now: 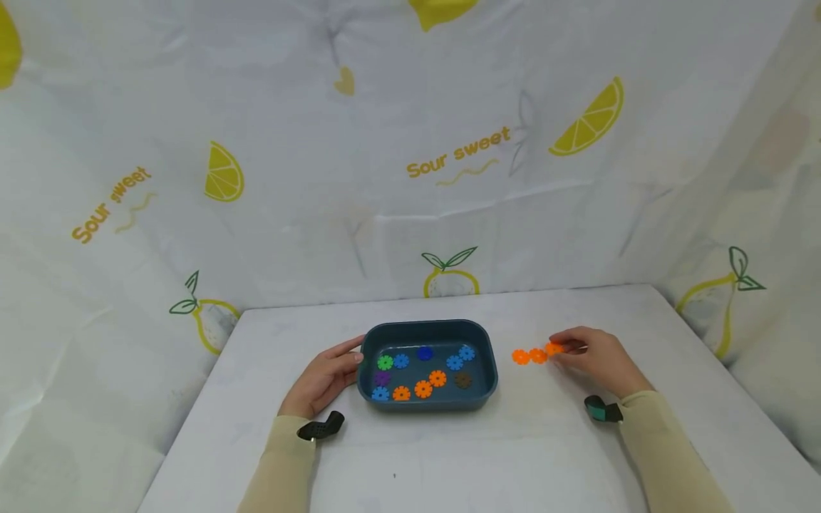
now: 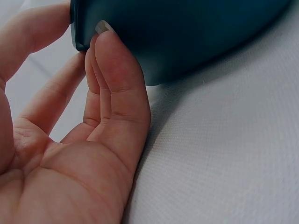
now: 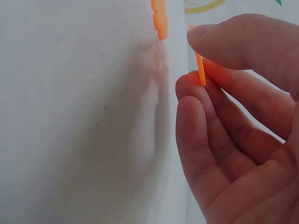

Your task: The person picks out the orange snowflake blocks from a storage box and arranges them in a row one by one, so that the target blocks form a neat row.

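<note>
A dark blue-green plastic tray (image 1: 426,405) stands on the table with several small notched snowflake discs inside. My left hand (image 1: 323,377) holds the tray's left side; in the left wrist view its fingertips (image 2: 119,60) lie against the outer wall and rim. To the right of the tray, my right hand (image 1: 596,356) pinches an orange snowflake disc (image 3: 201,70) between thumb and fingers, edge-on in the right wrist view. Left of that hand, two orange discs (image 1: 521,357) lie side by side on the white surface.
In the tray are a green disc (image 1: 385,363), a purple disc (image 1: 383,378), a brown disc (image 1: 463,380), several blue ones and orange discs (image 1: 423,389). A white cloth covers the table (image 1: 449,463); a lemon-printed curtain (image 1: 321,214) hangs behind it and at both sides.
</note>
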{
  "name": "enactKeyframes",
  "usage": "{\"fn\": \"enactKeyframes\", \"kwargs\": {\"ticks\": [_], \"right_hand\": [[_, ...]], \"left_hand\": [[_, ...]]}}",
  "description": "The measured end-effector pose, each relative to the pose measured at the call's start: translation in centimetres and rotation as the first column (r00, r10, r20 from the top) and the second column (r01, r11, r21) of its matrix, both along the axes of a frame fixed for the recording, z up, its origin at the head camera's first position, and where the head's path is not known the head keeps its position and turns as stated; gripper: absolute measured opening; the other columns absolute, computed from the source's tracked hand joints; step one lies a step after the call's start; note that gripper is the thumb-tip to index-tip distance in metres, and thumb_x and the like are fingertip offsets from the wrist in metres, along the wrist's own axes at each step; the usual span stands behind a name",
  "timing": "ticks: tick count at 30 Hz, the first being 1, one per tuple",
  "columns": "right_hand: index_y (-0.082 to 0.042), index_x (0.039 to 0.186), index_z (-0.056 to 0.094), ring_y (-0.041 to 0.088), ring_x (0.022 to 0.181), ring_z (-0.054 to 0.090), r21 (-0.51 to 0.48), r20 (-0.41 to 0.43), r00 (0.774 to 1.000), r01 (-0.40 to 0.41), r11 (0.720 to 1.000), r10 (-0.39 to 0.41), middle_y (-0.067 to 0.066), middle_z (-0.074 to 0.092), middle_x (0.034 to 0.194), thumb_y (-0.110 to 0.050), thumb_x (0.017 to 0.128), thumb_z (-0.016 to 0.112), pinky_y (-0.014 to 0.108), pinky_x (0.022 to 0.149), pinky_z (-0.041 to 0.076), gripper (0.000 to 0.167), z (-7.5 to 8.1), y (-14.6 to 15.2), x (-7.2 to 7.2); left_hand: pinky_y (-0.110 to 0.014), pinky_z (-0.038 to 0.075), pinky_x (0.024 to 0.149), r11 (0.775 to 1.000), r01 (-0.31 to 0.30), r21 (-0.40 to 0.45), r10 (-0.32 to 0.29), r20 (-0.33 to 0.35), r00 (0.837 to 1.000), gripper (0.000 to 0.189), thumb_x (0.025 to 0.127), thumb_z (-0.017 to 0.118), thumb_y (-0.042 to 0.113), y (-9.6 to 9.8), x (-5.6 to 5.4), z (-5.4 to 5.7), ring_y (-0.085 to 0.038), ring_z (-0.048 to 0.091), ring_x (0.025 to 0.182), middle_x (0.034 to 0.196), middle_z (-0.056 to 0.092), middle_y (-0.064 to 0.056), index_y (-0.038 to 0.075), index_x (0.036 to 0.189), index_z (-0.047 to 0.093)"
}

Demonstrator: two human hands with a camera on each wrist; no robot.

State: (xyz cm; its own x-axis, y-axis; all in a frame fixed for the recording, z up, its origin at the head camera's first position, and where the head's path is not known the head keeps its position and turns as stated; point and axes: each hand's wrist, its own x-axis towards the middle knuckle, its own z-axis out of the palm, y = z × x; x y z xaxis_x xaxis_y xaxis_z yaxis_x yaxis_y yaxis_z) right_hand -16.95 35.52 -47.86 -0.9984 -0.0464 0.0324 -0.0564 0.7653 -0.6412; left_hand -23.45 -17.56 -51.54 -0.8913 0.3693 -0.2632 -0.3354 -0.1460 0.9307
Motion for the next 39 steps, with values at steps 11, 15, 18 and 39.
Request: {"fn": "enactKeyframes", "kwargs": {"ticks": [11,15,18,39], "right_hand": [[-0.011,0.125,0.079,0.027,0.107,0.071,0.025,0.007,1.000,0.017,1.000,-0.017,0.009,0.078,0.121,-0.023,0.095,0.083,0.039,0.091,0.058,0.033,-0.13,-0.24,0.07],[-0.008,0.124,0.079,0.027,0.105,0.071,0.019,0.017,1.000,0.016,1.000,-0.016,0.011,0.077,0.119,-0.021,0.095,0.083,0.041,0.091,0.059,0.032,-0.06,-0.51,0.15],[-0.007,0.123,0.079,0.025,0.103,0.070,0.014,0.014,1.000,0.011,1.000,-0.011,0.010,0.077,0.117,-0.018,0.095,0.082,0.042,0.091,0.058,0.031,-0.07,-0.73,0.16],[-0.008,0.121,0.079,0.026,0.102,0.068,0.029,-0.009,1.000,-0.002,1.000,0.002,0.011,0.077,0.116,-0.018,0.095,0.083,0.043,0.090,0.059,0.029,-0.27,-0.27,-0.26]], "left_hand": [[-0.032,0.059,0.106,1.000,0.002,0.002,-0.002,-0.004,1.000,0.060,0.106,0.069,0.014,-0.19,-0.11,-0.23,-0.016,0.070,0.124,0.147,0.069,-0.009,0.011,0.162,0.050],[-0.032,0.059,0.106,1.000,-0.014,0.001,0.014,0.008,1.000,0.059,0.106,0.069,0.013,-0.17,0.00,-0.27,-0.017,0.069,0.126,0.153,0.065,-0.010,0.010,0.162,0.051],[-0.032,0.059,0.107,1.000,-0.023,0.001,0.023,0.012,1.000,0.058,0.106,0.069,0.013,-0.13,0.10,-0.29,-0.017,0.069,0.127,0.158,0.061,-0.009,0.010,0.161,0.051],[-0.032,0.060,0.106,0.999,-0.034,0.007,0.034,0.024,0.999,0.061,0.103,0.073,0.015,0.32,0.01,0.05,-0.017,0.069,0.127,0.161,0.059,-0.009,0.011,0.161,0.052]]}}
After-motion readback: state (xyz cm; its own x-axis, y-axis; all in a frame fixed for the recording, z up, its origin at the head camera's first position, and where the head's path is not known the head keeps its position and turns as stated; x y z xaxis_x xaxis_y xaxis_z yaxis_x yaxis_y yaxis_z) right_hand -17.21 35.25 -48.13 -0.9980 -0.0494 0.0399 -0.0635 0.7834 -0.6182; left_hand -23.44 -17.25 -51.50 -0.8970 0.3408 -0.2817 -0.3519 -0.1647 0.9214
